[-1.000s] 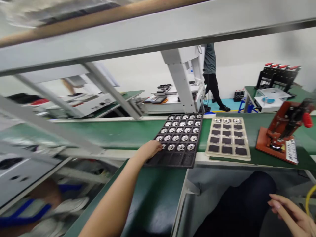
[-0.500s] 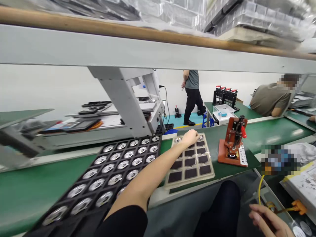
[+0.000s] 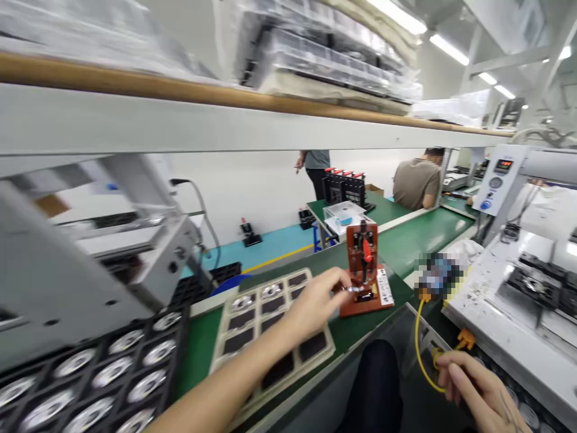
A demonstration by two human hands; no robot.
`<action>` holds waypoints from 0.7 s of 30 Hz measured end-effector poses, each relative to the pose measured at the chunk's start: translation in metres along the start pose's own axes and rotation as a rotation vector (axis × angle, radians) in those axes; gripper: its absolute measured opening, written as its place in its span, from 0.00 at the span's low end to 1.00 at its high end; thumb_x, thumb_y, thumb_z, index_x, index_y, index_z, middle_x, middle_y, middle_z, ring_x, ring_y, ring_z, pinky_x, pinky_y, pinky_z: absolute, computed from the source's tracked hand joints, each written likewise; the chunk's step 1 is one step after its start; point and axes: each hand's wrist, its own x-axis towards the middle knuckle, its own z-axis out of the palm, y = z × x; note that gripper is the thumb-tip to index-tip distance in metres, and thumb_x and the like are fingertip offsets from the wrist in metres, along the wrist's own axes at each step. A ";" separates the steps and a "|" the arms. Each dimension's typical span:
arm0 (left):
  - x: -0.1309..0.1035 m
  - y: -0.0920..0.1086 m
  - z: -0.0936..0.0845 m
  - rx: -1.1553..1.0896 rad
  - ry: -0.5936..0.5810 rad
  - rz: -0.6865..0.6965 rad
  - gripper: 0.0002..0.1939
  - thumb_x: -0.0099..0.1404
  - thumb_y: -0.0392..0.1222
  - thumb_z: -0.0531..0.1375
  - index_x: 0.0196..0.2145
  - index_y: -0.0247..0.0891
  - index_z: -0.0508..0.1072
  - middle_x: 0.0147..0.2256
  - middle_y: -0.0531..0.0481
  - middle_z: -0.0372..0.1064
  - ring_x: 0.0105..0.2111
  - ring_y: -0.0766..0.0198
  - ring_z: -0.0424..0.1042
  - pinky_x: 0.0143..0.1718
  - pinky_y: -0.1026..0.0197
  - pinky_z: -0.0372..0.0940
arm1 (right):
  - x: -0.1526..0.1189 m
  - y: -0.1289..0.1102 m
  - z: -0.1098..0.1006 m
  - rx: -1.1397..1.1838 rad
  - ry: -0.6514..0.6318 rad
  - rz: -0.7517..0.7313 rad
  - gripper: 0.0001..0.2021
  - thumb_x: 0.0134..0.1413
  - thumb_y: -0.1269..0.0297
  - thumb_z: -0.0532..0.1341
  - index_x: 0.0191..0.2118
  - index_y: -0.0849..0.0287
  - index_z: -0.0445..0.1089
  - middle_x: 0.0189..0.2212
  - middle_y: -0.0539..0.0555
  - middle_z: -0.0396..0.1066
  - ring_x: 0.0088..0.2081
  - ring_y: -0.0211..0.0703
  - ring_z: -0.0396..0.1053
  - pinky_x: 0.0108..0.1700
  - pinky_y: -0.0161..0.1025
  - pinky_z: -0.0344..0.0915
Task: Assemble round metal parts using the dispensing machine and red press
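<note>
My left hand (image 3: 319, 296) pinches a small shiny metal part (image 3: 354, 289) between thumb and fingertips. The part is at the front of a red-brown toggle-clamp fixture (image 3: 356, 255) with a red handle; I cannot tell whether they touch. Under my left forearm lies a beige compartment tray (image 3: 331, 347) with dark pads, and a couple of shiny parts (image 3: 271, 290) sit in its far row. My right hand (image 3: 482, 385) hovers low at the right with its fingers curled together, beside a yellow cable (image 3: 419, 343). Whatever its fingers hold, if anything, is hidden.
A black tray (image 3: 178, 361) of round shiny parts fills the lower left. At right stands a white machine (image 3: 487, 288) with a control box (image 3: 501, 174). A shelf beam (image 3: 225, 129) crosses overhead. Two people are beyond the green bench (image 3: 408, 240).
My left hand has moved from the beige tray's far row to the clamp fixture, carrying a shiny part. The view has swung right. My right hand's fingers have drawn closer together.
</note>
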 end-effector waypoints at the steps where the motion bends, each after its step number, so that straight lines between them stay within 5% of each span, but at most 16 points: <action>1: 0.001 0.022 0.012 -0.043 -0.005 0.104 0.07 0.75 0.32 0.59 0.39 0.42 0.74 0.43 0.47 0.80 0.45 0.57 0.80 0.50 0.55 0.76 | 0.006 -0.016 -0.002 -0.011 0.000 -0.036 0.25 0.70 0.36 0.58 0.44 0.49 0.83 0.30 0.57 0.79 0.32 0.53 0.79 0.36 0.44 0.79; 6: 0.024 0.107 0.065 -0.201 0.107 0.777 0.09 0.80 0.32 0.56 0.49 0.42 0.74 0.44 0.43 0.81 0.45 0.57 0.82 0.48 0.56 0.78 | 0.029 -0.067 -0.010 0.063 0.103 -0.214 0.25 0.63 0.46 0.71 0.58 0.54 0.75 0.37 0.53 0.77 0.33 0.44 0.75 0.37 0.40 0.76; 8: 0.037 0.127 0.077 -0.218 0.129 0.896 0.09 0.81 0.33 0.55 0.51 0.41 0.74 0.43 0.41 0.81 0.45 0.55 0.82 0.48 0.54 0.78 | 0.030 -0.069 -0.019 0.018 0.138 -0.230 0.24 0.62 0.48 0.72 0.57 0.55 0.76 0.34 0.51 0.75 0.31 0.42 0.72 0.35 0.40 0.75; 17: 0.079 0.179 0.129 -0.275 0.076 1.039 0.12 0.83 0.35 0.52 0.45 0.38 0.75 0.41 0.43 0.79 0.39 0.56 0.79 0.43 0.55 0.78 | 0.008 -0.039 -0.076 -0.120 0.339 -0.198 0.17 0.59 0.59 0.72 0.53 0.56 0.78 0.34 0.51 0.76 0.30 0.41 0.73 0.34 0.39 0.75; 21: 0.118 0.202 0.163 -0.379 -0.103 0.895 0.13 0.80 0.36 0.55 0.59 0.41 0.71 0.55 0.40 0.76 0.56 0.51 0.78 0.58 0.49 0.76 | 0.006 -0.037 -0.122 -0.279 0.481 -0.146 0.15 0.57 0.59 0.73 0.49 0.56 0.79 0.29 0.49 0.74 0.30 0.43 0.72 0.34 0.40 0.74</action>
